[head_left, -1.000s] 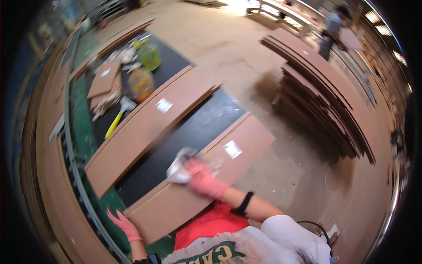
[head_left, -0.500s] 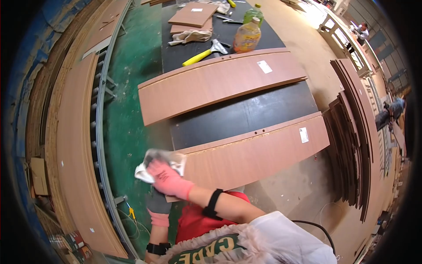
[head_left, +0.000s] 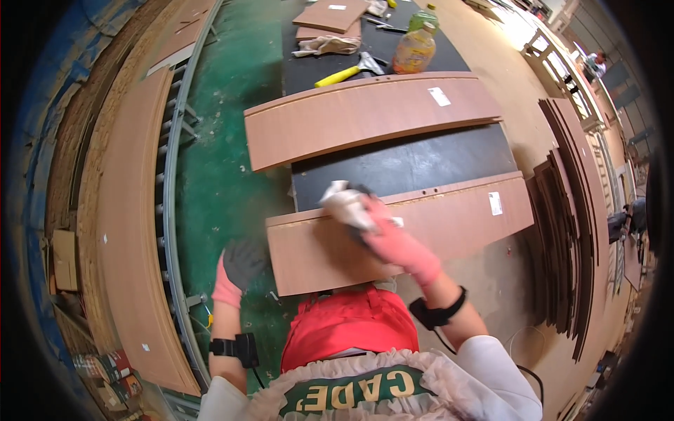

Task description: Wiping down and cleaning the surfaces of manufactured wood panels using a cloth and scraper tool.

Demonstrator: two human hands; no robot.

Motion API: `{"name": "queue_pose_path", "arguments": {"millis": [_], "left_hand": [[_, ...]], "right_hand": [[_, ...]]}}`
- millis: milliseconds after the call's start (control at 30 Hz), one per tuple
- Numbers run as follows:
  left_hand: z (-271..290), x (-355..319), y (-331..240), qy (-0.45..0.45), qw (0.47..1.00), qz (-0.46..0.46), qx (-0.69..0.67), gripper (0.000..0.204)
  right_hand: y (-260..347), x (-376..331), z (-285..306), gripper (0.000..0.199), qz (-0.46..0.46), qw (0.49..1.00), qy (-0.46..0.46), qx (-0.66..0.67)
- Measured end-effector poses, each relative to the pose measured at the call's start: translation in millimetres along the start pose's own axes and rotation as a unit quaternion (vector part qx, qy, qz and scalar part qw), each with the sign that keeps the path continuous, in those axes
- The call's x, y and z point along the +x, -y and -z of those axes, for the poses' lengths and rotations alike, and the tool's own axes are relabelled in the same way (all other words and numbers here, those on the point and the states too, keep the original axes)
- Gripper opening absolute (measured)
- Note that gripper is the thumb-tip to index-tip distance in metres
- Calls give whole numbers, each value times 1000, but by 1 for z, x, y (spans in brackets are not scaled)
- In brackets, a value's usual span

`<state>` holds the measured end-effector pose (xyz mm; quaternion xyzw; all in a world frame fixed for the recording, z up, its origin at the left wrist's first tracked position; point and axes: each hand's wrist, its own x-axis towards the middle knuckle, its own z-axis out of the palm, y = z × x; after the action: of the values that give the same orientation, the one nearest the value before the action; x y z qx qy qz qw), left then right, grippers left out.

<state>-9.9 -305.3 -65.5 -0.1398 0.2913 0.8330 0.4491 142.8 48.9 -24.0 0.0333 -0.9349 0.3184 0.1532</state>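
Note:
A long reddish-brown wood panel (head_left: 449, 223) lies nearest to me, with a grooved far edge, two small dark holes and a white label. My right hand (head_left: 382, 231), in a pink and grey glove, grips a bunched white cloth (head_left: 344, 203) over the panel's far edge. Motion blurs that hand a little. Off the panel's left end hangs my left hand (head_left: 241, 268), gloved alike; it holds nothing, and its slightly blurred fingers look loosely spread. Beyond lies a similar panel (head_left: 337, 126) across the black tabletop (head_left: 407, 156).
A yellow-handled tool (head_left: 349, 71), two bottles (head_left: 414, 50), a crumpled cloth (head_left: 326, 46) and small boards (head_left: 330, 15) occupy the table's far part. On the left runs a roller conveyor (head_left: 166, 182) with long panels. Stacked brown boards (head_left: 562, 231) stand at right. People work farther off.
My right hand has carried the cloth from the panel's left end rightward to its far edge. My left hand, earlier partly hidden under the right, now shows apart at the left.

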Motion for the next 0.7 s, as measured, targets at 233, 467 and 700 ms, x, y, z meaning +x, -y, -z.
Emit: {"name": "queue_pose_path", "arguments": {"millis": [233, 467, 700], "left_hand": [[-79, 62, 9, -131, 742, -163, 638, 41], [-104, 66, 54, -326, 609, -237, 683, 48], [-77, 91, 49, -344, 526, -188, 755, 49]], "right_hand": [[122, 0, -71, 42, 144, 963, 209, 87], [-40, -106, 110, 41, -246, 948, -81, -185], [-242, -249, 299, 44, -612, 682, -398, -51]]}}
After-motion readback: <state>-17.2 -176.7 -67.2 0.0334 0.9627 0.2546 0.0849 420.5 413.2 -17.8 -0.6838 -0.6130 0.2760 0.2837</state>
